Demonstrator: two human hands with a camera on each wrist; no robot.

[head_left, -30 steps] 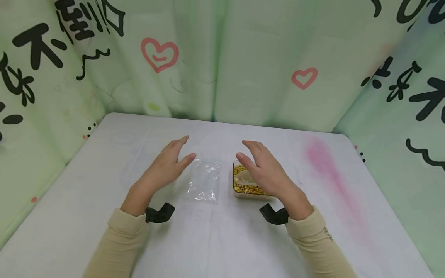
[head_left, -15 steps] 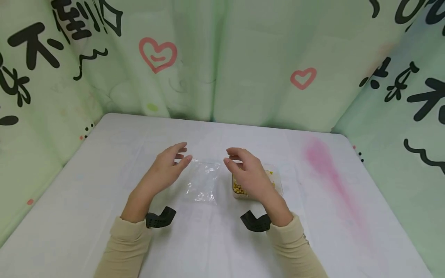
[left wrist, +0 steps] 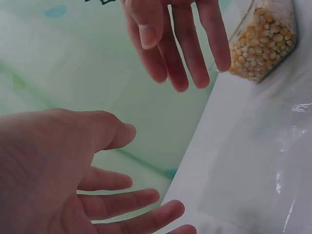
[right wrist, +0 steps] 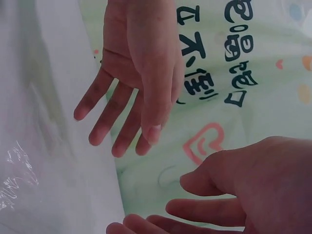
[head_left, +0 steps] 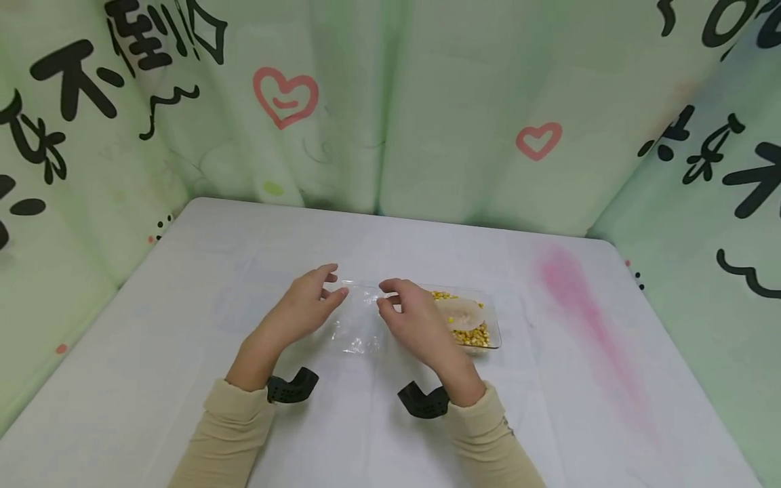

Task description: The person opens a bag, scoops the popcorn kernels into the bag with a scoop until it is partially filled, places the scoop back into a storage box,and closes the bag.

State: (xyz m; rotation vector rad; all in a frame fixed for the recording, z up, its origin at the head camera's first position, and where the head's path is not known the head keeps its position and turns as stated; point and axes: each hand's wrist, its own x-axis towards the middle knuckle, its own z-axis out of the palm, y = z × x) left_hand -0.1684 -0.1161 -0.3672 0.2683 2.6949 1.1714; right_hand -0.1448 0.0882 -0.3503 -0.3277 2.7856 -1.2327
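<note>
A clear plastic bag [head_left: 360, 325] lies flat on the white table between my hands. My left hand [head_left: 305, 306] hovers by its left edge, fingers loosely bent and holding nothing. Over the bag's right side is my right hand [head_left: 421, 322], also holding nothing, with thumb and fingers apart. Right of that hand stands a clear rectangular container [head_left: 495, 332] of yellow corn kernels [left wrist: 263, 44], its left part hidden behind the hand. A pale translucent scoop [head_left: 466, 314] lies on the kernels. Both wrist views show the two hands facing each other, their fingers spread.
The white tabletop [head_left: 244, 271] has a pink stain [head_left: 573, 298] on its right side. A green curtain [head_left: 451, 88] with hearts and black writing encloses the back and both sides.
My right hand has moved left, from above the corn container to the bag, uncovering the scoop and kernels. The left hand has shifted slightly, its fingers bending more. Bag and container stay put.
</note>
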